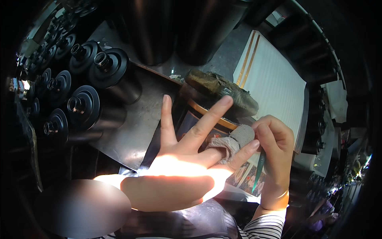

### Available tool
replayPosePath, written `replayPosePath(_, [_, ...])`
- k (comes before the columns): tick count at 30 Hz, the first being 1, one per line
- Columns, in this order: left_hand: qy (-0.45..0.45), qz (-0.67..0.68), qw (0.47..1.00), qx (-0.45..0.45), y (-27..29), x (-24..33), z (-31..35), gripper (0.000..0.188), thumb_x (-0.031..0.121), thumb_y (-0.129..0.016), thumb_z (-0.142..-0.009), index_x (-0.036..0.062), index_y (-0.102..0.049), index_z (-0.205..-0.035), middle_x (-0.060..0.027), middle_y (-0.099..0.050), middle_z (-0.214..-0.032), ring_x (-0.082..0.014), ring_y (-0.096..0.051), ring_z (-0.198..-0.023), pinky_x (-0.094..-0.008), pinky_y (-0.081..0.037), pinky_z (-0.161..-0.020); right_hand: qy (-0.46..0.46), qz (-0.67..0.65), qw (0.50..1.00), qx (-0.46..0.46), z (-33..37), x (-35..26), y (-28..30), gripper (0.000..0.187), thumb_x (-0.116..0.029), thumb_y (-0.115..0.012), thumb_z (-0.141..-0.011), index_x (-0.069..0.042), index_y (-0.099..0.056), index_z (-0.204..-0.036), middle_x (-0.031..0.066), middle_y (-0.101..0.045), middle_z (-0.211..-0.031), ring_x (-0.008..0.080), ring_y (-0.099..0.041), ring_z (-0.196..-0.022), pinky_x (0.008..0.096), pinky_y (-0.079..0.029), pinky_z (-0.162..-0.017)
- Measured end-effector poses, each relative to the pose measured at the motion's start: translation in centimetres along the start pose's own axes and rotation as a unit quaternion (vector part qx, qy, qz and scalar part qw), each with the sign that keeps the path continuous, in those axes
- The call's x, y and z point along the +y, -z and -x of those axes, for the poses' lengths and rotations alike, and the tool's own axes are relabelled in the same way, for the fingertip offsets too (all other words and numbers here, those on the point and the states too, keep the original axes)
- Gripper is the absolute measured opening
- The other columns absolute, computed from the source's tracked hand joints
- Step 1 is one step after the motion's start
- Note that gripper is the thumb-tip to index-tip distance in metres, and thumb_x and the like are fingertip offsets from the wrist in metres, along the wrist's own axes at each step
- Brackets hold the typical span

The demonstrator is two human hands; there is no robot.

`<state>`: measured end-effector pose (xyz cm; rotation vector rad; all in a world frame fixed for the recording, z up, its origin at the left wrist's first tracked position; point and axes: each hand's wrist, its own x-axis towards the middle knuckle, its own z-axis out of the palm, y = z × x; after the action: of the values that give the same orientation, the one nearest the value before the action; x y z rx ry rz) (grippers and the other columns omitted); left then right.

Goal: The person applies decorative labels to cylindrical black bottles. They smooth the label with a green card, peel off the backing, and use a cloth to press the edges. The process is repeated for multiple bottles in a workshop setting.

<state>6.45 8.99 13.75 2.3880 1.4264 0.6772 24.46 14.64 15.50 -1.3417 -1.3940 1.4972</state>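
My left hand (183, 159) is open, palm down, with its fingers spread wide. Grey-beige cloth finger sleeves (242, 135) are wrapped round one finger, a loose, crumpled one (223, 147) sitting lower down. My right hand (274, 145) is closed, thumb and forefinger pinching at the end of the sleeve. A thin green pointed strip (258, 173) hangs below the right hand; whether those fingers hold it is hidden. Just beyond the left fingertips lies a worn, dark brownish-green cloth pad (223, 91).
Several black cylinders with threaded necks (107, 65) crowd the left side. Large black cylinders (195, 32) stand at the back. A white ridged sheet with gold stripes (274, 87) lies at right on the grey metal table (155, 93). Patterned printed pieces (246, 177) lie beneath my hands.
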Motion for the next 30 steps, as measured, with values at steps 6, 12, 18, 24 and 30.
replayPosePath(6, [0.195,0.389,0.898,-0.068,-0.9,-1.2,2.9,0.133,0.004,-0.08,-0.058,0.0119,0.027,-0.138,-0.0245,-0.02,-0.142,-0.0325,-0.037,-0.127,-0.0407,-0.037,-0.102,0.038,0.056,0.998,-0.015,0.1,1.0,0.3,0.011,-0.007,-0.07,-0.076,0.0,-0.061,-0.077,-0.0019,-0.056,-0.066,0.0023,-0.047,-0.059,0.0157,-0.035,-0.055])
replayPosePath(12, [0.199,0.452,0.868,-0.054,-1.9,-3.1,3.1,0.127,0.011,-0.08,-0.059,0.0105,0.015,-0.142,-0.0239,-0.012,-0.146,-0.0317,-0.023,-0.134,-0.0426,-0.028,-0.106,0.039,0.052,0.998,-0.002,0.2,1.0,0.0,0.012,-0.009,-0.07,-0.077,-0.001,-0.06,-0.076,-0.0029,-0.055,-0.066,0.0018,-0.047,-0.06,0.0155,-0.035,-0.055])
replayPosePath(18, [0.057,0.115,0.991,0.027,-1.5,-1.5,3.0,0.097,0.023,-0.078,-0.065,0.0062,-0.021,-0.142,-0.0262,-0.03,-0.139,-0.0445,-0.013,-0.135,-0.0544,-0.014,-0.107,0.029,0.037,0.999,-0.001,0.4,0.9,0.4,0.013,-0.01,-0.069,-0.079,-0.001,-0.059,-0.076,-0.0028,-0.055,-0.067,0.0015,-0.047,-0.061,0.0156,-0.035,-0.056])
replayPosePath(24, [0.03,-0.036,0.999,0.013,-1.3,0.2,1.7,0.067,0.023,-0.07,-0.069,0.0233,-0.046,-0.131,-0.0141,-0.057,-0.117,-0.0419,-0.029,-0.128,-0.0753,-0.008,-0.093,0.036,0.036,0.999,0.001,0.2,1.0,1.1,0.013,-0.009,-0.069,-0.079,0.0,-0.059,-0.076,-0.0032,-0.055,-0.067,0.001,-0.047,-0.062,0.0154,-0.034,-0.057])
replayPosePath(30, [0.02,0.07,0.996,0.046,0.3,0.7,0.2,0.085,0.013,-0.074,-0.063,0.0096,-0.035,-0.138,-0.0215,-0.041,-0.129,-0.0364,-0.041,-0.124,-0.0593,-0.017,-0.104,0.025,0.061,0.998,0.006,-0.1,0.4,1.6,0.012,-0.008,-0.069,-0.078,-0.001,-0.06,-0.077,-0.0034,-0.055,-0.067,0.0008,-0.046,-0.061,0.0154,-0.035,-0.056])
